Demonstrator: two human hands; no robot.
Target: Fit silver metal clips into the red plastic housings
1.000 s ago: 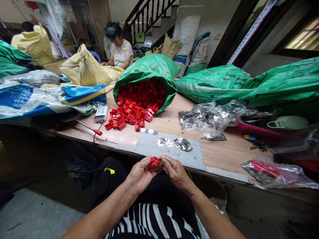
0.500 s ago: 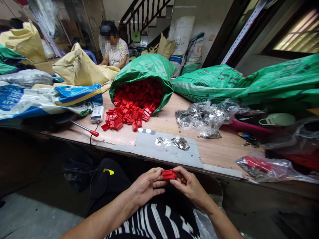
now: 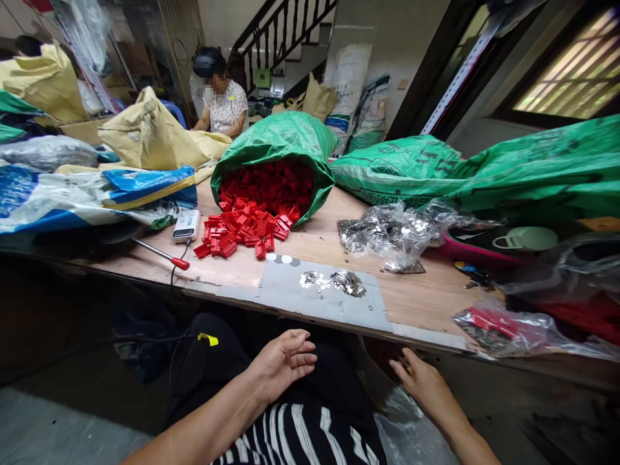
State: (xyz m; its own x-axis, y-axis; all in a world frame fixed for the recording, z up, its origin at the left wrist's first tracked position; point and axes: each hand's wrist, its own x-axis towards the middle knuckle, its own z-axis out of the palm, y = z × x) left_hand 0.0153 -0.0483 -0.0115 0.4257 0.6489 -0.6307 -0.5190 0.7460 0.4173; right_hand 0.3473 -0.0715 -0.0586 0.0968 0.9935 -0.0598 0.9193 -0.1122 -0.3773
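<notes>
My left hand (image 3: 283,365) is held over my lap, palm turned up and fingers loosely stretched, with nothing in it. Lower right of the table edge, my right hand (image 3: 423,381) has its thumb and forefinger apart and the other fingers curled. A small yellowish bit shows in that curl, but its kind is hidden. Under the hand lies clear plastic (image 3: 411,433). Red plastic pieces (image 3: 242,226) spill from a green woven sack (image 3: 276,132) onto the table. Small shiny metal parts (image 3: 349,283) lie in two heaps on a grey mat (image 3: 281,294).
Clear bags of metal parts (image 3: 382,229) lie right of the mat. A red-handled rod (image 3: 162,254) and a white cabled device (image 3: 186,226) are at left. Green sacks (image 3: 402,168) line the back right. Another person (image 3: 225,103) sits across the table.
The red piece held between both hands is gone from them. My right hand has moved right and down, away from the left, which stays over my lap with its fingers looser.
</notes>
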